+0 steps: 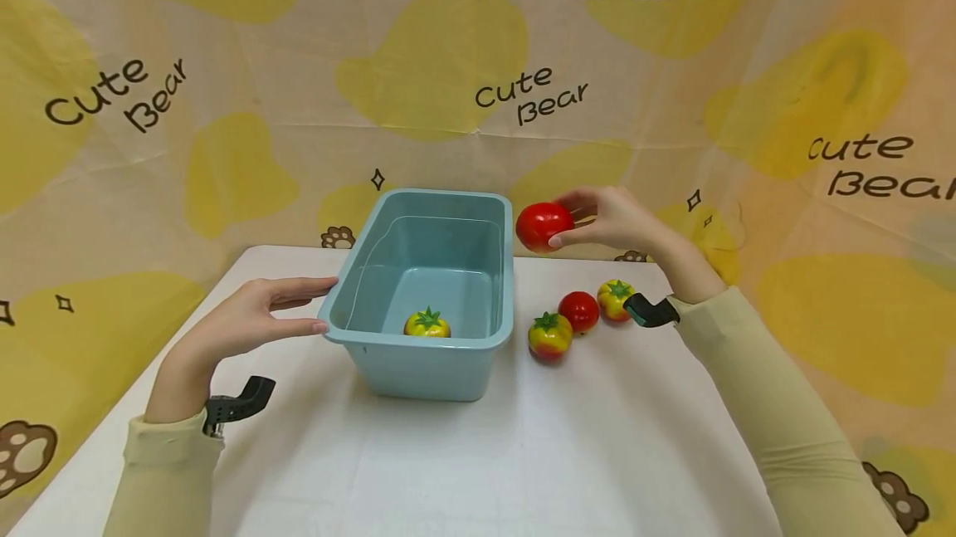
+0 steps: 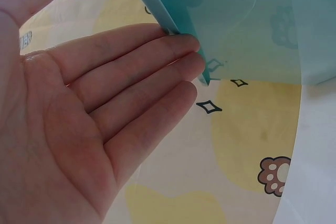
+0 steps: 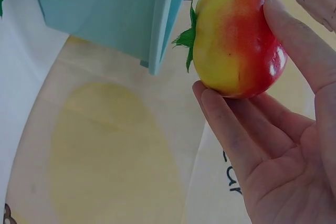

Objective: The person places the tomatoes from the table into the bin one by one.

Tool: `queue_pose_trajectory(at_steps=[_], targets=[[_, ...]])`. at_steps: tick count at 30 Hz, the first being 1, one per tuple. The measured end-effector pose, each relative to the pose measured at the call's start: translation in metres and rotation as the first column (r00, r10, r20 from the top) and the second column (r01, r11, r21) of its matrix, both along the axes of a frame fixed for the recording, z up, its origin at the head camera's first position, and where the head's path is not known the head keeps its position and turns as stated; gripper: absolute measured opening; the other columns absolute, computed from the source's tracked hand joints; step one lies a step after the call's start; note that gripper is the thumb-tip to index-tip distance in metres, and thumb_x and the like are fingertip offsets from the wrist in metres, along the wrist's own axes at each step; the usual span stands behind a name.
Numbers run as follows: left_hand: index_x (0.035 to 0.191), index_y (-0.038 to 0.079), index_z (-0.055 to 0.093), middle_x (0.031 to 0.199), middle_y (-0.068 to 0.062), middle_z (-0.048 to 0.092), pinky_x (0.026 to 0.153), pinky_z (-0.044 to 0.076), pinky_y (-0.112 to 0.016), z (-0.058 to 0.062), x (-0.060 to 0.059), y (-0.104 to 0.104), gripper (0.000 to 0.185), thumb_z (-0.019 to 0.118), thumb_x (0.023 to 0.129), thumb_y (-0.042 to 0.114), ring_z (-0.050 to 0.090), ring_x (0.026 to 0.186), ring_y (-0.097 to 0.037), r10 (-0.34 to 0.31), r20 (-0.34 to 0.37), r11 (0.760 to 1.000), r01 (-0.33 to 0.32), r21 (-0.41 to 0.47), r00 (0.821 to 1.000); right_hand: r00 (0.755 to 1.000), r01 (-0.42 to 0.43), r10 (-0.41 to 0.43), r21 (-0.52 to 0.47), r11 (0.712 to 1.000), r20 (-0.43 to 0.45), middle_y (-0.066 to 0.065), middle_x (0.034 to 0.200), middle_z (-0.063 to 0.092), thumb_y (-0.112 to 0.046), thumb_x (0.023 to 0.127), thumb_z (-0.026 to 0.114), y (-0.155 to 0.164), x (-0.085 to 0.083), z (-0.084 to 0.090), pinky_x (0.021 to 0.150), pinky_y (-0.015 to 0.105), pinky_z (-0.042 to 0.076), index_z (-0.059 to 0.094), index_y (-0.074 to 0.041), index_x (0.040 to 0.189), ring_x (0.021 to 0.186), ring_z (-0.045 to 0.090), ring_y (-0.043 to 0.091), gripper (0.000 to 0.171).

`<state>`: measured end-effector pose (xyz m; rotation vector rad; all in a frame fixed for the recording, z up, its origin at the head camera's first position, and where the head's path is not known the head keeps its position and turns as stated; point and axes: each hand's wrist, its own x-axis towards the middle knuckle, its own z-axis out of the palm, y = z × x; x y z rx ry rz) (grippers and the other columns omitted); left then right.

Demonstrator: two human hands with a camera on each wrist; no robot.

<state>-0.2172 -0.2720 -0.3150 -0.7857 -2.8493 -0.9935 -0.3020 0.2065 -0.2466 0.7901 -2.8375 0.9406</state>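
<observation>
At the tabletop's [image 1: 448, 471] centre: blue bin [image 1: 429, 292], one tomato [image 1: 427, 324] inside. Right hand [image 1: 608, 217] pinches a red-yellow tomato [image 1: 543, 226] in the air at the bin's 2 o'clock corner. Left hand [image 1: 250, 321], fingers straight, touches the rim at 9 o'clock. Three tomatoes [image 1: 578, 317] lie at 3 o'clock.

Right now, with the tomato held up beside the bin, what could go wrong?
The right hand pinches the tomato with fingertips only, outside the bin; it could slip and roll among the three tomatoes on the table. It sits close to the rim, so it might clip the edge. The left hand only touches the bin's corner with straight fingers, so a knock could shift the bin.
</observation>
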Motion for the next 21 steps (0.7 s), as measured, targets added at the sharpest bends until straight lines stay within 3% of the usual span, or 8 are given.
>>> queue_pose_trajectory(at_steps=[8, 21], targets=[[0.136, 0.020, 0.054, 0.133, 0.002, 0.058, 0.095, 0.042, -0.007, -0.001, 0.000, -0.001, 0.059, 0.074, 0.082, 0.036, 0.054, 0.118, 0.000, -0.008, -0.006, 1.000, 0.008, 0.007, 1.000, 1.000, -0.018, 0.018, 0.011, 1.000, -0.017, 0.005, 0.116, 0.067, -0.036, 0.074, 0.081, -0.015, -0.004, 0.012, 0.084, 0.038, 0.058, 0.059, -0.011, 0.123, 0.102, 0.065, 0.021, 0.059], [0.136, 0.020, 0.053, 0.134, 0.001, 0.057, 0.095, 0.041, -0.006, -0.002, -0.001, -0.001, 0.060, 0.074, 0.082, 0.036, 0.054, 0.119, -0.001, -0.015, -0.004, 1.000, 0.015, 0.012, 1.000, 0.998, -0.066, 0.066, 0.003, 0.998, -0.014, 0.003, 0.115, 0.067, -0.037, 0.074, 0.081, -0.037, -0.009, 0.023, 0.084, 0.037, 0.057, 0.060, -0.011, 0.121, 0.101, 0.065, 0.018, 0.057]])
